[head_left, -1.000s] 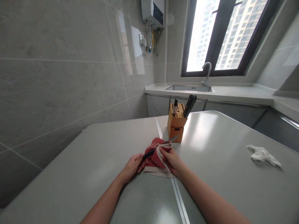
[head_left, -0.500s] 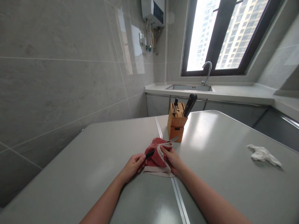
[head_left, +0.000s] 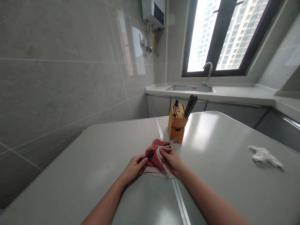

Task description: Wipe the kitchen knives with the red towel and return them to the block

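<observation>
A knife [head_left: 149, 155] with a black handle lies slanted across a red cloth [head_left: 156, 161] with a pale border. My left hand [head_left: 136, 166] is closed around the handle's near end. My right hand [head_left: 172, 160] pinches the cloth, folded over the knife's middle, so part of the knife is hidden. The tip of its blade pokes out of the cloth to the upper right, in front of a wooden knife block [head_left: 177, 131]. In that block stand a large black-handled knife [head_left: 191, 105] and a smaller dark-and-silver handle [head_left: 175, 107].
A crumpled white cloth [head_left: 264, 155] lies on the right of the grey table [head_left: 117, 137]. A metal strip [head_left: 180, 200] runs along the tabletop. Beyond the table are a counter with a sink [head_left: 191, 88] and a faucet [head_left: 208, 73]. A tiled wall [head_left: 70, 84] stands at the left.
The left hand has shifted slightly left and down along with the knife, and more of the black handle shows. The right hand and the cloth stay nearly in place.
</observation>
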A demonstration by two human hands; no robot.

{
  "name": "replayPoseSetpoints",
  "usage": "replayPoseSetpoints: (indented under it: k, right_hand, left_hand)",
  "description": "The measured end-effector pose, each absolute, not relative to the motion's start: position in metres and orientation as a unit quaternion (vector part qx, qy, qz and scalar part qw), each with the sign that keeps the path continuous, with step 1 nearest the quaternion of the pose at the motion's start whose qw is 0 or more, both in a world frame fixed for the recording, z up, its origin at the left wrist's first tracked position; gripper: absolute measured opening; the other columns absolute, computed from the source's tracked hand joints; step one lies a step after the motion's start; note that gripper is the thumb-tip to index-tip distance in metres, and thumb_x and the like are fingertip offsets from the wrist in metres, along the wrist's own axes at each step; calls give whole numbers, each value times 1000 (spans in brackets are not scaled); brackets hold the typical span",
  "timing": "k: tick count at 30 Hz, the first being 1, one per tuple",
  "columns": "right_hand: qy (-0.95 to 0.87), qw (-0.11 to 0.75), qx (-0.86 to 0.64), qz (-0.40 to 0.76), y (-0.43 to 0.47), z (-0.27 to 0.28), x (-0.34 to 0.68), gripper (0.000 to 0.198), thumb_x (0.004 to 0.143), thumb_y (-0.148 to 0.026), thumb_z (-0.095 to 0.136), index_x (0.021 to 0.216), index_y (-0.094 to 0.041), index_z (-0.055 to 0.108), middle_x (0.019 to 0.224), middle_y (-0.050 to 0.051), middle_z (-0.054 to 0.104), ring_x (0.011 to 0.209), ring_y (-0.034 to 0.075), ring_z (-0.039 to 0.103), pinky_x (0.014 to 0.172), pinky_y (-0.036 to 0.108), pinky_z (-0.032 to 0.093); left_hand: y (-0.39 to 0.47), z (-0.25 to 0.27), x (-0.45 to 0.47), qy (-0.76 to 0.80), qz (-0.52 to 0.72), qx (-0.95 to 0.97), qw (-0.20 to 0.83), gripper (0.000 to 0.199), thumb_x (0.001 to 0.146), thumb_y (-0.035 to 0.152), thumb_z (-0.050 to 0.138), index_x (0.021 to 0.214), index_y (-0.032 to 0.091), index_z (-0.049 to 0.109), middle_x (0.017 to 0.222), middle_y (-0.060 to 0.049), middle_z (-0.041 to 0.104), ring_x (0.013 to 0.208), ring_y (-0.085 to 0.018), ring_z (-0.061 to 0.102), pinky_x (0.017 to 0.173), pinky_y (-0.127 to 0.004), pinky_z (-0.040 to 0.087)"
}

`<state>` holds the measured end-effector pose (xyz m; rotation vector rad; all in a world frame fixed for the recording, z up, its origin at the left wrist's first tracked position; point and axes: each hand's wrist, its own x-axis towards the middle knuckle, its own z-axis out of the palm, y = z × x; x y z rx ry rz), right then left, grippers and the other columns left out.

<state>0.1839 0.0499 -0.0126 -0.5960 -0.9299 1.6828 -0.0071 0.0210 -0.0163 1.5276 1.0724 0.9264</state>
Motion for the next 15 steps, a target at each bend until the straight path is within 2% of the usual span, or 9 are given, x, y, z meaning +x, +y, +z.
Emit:
replayPoseSetpoints:
  k: [8, 15]
  right_hand:
    - [-405, 537, -253, 696, 47, -7, 183, 29, 69, -33, 71, 92, -18, 64, 93, 7, 70, 89, 24, 65, 86, 40, 47]
    - [-410, 541, -260, 687, 46, -4, 183, 26, 71, -33, 70, 92, -19, 64, 93, 7, 70, 85, 23, 65, 85, 39, 48]
  left_hand:
    - [23, -16, -7, 429, 418, 612, 515, 34, 87, 45, 45, 79, 13, 52, 58, 4, 48, 38, -3, 33, 40, -17, 25]
    - [22, -16, -6, 432, 427, 599, 522, 36, 86, 47, 46, 79, 13, 53, 59, 4, 49, 39, -3, 33, 41, -18, 25]
